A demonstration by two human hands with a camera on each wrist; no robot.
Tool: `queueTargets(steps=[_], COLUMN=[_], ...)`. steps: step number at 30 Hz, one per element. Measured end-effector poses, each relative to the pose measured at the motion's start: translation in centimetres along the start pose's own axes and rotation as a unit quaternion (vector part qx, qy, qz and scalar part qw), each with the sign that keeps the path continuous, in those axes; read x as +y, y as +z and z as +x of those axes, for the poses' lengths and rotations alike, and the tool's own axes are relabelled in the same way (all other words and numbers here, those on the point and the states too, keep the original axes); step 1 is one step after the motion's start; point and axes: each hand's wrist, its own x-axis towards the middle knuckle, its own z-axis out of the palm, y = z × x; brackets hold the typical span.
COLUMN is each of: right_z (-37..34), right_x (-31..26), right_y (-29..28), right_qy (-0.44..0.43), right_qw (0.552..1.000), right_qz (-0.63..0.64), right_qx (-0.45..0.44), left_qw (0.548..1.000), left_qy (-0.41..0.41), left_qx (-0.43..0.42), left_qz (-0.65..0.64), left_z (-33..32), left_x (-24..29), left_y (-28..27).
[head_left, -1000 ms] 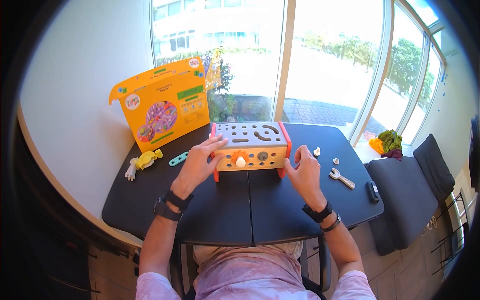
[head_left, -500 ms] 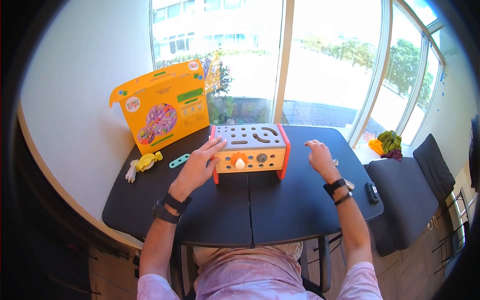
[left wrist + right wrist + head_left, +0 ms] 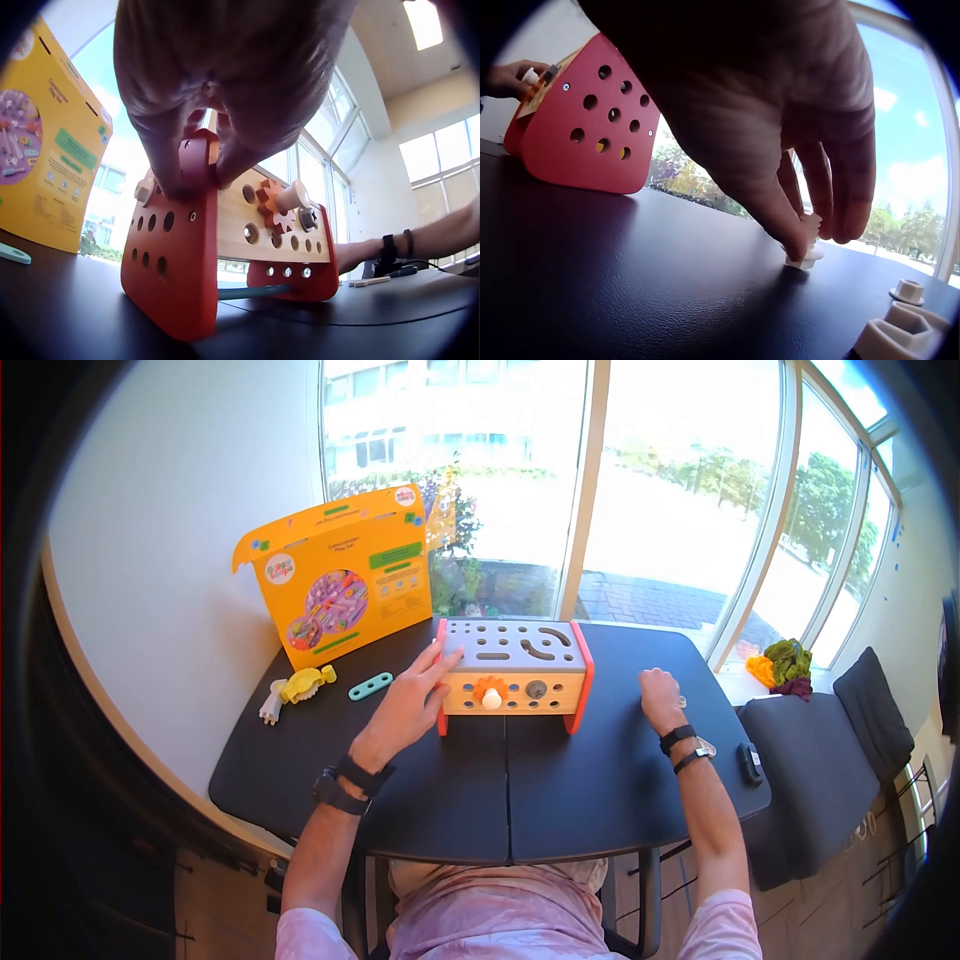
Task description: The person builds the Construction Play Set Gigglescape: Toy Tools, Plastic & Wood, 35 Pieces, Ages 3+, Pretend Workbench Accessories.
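Observation:
A toy workbench (image 3: 520, 667) with a grey slotted top, wooden front and red side panels stands on the black table. My left hand (image 3: 403, 708) grips its top left corner; in the left wrist view fingers and thumb straddle the red panel (image 3: 169, 270). On the front are an orange gear (image 3: 274, 208) with a white peg (image 3: 292, 196) through it, and a grey screw (image 3: 308, 219). Right of the workbench, my right hand (image 3: 661, 700) pinches a white toy bolt (image 3: 811, 253), its head down at the tabletop. The hand hides the bolt in the head view.
By the right hand lie a white nut (image 3: 909, 292) and a white toy wrench (image 3: 900, 334). A black device (image 3: 750, 764) is at the right edge. At left stand a yellow box (image 3: 390, 595), a teal strip (image 3: 371, 686) and a yellow-and-white toy piece (image 3: 305, 684).
My right hand has left the workbench's right side, moved right over the table and taken hold of the white bolt. The left hand stays on the workbench's corner.

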Motion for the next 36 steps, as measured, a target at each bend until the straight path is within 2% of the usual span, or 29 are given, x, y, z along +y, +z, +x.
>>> queueTargets(steps=[3, 4, 6, 10, 13, 16, 19, 22, 25, 28, 34, 36], right_z=[0.0, -0.1, -0.6, -0.2, -0.7, -0.9, -1.2, -1.2, -2.3, -1.8, -2.0, -2.1], right_x=[0.1, 0.1, -0.5, -2.0, -4.3, -6.5, -8.3, -9.9, -12.3, -12.8, -13.1, -13.2], right_y=[-0.9, -1.4, -3.8, -6.3, -11.9, -15.0, -15.6, -15.2, -17.4, -15.8, -13.7, -13.3], right_qy=[0.008, 0.010, 0.014, -0.015, 0.042, 0.044, -0.021, -0.067, -0.068, -0.076, -0.091, -0.080], right_qw=[0.999, 0.999, 0.986, 0.939, 0.897, 0.827, 0.766, 0.724, 0.724, 0.730, 0.791, 0.785], right_qz=[0.035, 0.050, 0.166, 0.315, 0.434, 0.554, 0.632, 0.675, 0.671, 0.670, 0.585, 0.596], right_qx=[0.000, 0.002, 0.024, 0.138, 0.080, 0.090, 0.119, 0.126, 0.144, 0.114, 0.155, 0.145], left_qw=[0.981, 0.978, 0.968, 0.966, 0.964, 0.965, 0.967, 0.966, 0.965, 0.964, 0.965, 0.965], left_qy=[-0.131, -0.147, -0.181, -0.191, -0.198, -0.198, -0.192, -0.194, -0.199, -0.201, -0.194, -0.194], left_qx=[0.042, 0.024, -0.011, -0.050, -0.063, -0.066, -0.066, -0.067, -0.069, -0.071, -0.065, -0.063], left_qz=[-0.133, -0.147, -0.174, -0.170, -0.164, -0.160, -0.156, -0.154, -0.158, -0.157, -0.164, -0.165], left_z=[-0.4, -0.5, -1.0, -1.6, -1.7, -1.6, -1.7, -1.7, -1.7, -1.7, -1.8, -1.9], left_x=[0.9, 0.8, 0.2, -0.8, -0.8, -0.7, -0.9, -0.7, -0.7, -0.7, -0.7, -0.9], left_y=[0.2, 0.2, 0.1, 0.8, 0.9, 0.8, 0.8, 0.8, 0.8, 0.8, 0.9, 1.0])
